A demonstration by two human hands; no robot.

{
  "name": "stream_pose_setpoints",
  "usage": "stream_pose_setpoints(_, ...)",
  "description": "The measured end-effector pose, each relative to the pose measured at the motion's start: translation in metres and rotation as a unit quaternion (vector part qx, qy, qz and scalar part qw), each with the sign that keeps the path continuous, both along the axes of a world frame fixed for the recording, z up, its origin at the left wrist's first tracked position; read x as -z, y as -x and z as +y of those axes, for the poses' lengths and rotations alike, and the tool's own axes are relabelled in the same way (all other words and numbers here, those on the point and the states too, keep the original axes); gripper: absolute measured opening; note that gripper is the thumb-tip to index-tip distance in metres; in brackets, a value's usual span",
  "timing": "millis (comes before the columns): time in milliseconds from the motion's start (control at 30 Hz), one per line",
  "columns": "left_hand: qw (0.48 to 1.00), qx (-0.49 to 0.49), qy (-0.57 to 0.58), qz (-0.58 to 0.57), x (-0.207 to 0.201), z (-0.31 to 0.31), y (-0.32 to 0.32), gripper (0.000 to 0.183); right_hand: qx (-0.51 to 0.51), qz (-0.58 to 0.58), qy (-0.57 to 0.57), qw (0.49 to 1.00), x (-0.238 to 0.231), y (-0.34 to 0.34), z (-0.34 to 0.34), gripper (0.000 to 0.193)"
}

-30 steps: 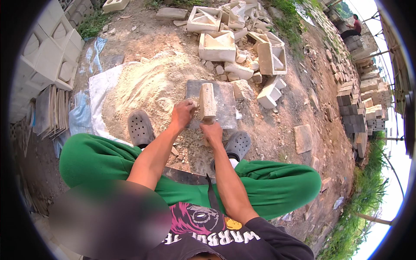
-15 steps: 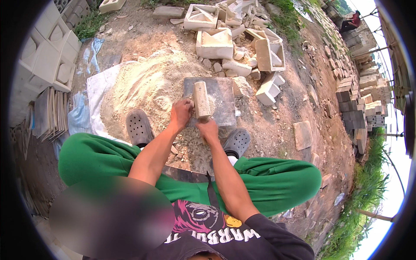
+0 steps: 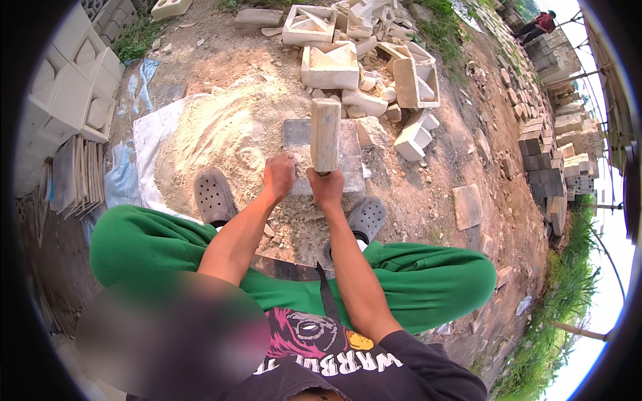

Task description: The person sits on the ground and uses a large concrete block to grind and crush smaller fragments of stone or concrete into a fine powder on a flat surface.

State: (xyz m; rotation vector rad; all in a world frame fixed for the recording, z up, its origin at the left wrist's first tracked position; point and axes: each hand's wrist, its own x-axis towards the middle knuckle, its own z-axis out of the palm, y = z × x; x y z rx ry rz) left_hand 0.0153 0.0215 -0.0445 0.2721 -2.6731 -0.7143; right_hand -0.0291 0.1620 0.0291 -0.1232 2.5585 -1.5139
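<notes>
My right hand (image 3: 326,187) is closed around the handle of a mallet (image 3: 325,137). Its long, pale, dusty block of a head is raised over a dark flat slab (image 3: 351,150) on the ground, and the handle is mostly hidden by the fingers. Left of the mallet, my left hand (image 3: 279,175) rests at the slab's left edge with its fingers curled together. Whatever they pinch, if anything, is too small to make out. Pale crumbs and dust lie on the slab.
A mound of pale crushed material (image 3: 221,134) spreads over a white sheet (image 3: 148,157) to the left. Broken cream-coloured block moulds (image 3: 331,65) are heaped beyond the slab. Grey clogs (image 3: 215,194) flank my hands. Stacked blocks (image 3: 542,157) and another person (image 3: 540,25) are far right.
The mallet has risen off the slab and shifted slightly right, with my right hand. My left hand has hardly moved. The distant person at far right has changed posture.
</notes>
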Motion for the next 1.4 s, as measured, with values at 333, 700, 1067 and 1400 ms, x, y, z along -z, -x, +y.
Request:
stream_pose_setpoints(333, 0.997, 0.001, -0.022, -0.078, -0.003, -0.001, 0.002, 0.015, -0.005, -0.176, -0.197, 0.964, 0.043, 0.007, 0.026, 0.042)
stream_pose_setpoints(700, 0.976, 0.012, -0.047, -0.210, -0.026, -0.016, 0.027, 0.016, 0.127, -0.204, -0.121, 0.963, 0.049, 0.024, 0.072, 0.049)
stream_pose_setpoints(1067, 0.981, 0.009, -0.138, -0.139, -0.012, -0.010, 0.041, 0.023, 0.136, -0.247, -0.055, 0.958, 0.043, 0.022, 0.067, 0.047)
stream_pose_setpoints(1400, 0.998, 0.009, -0.053, 0.014, -0.004, 0.012, 0.015, 0.025, 0.143, -0.262, -0.051, 0.953, 0.050, 0.022, 0.067, 0.049)
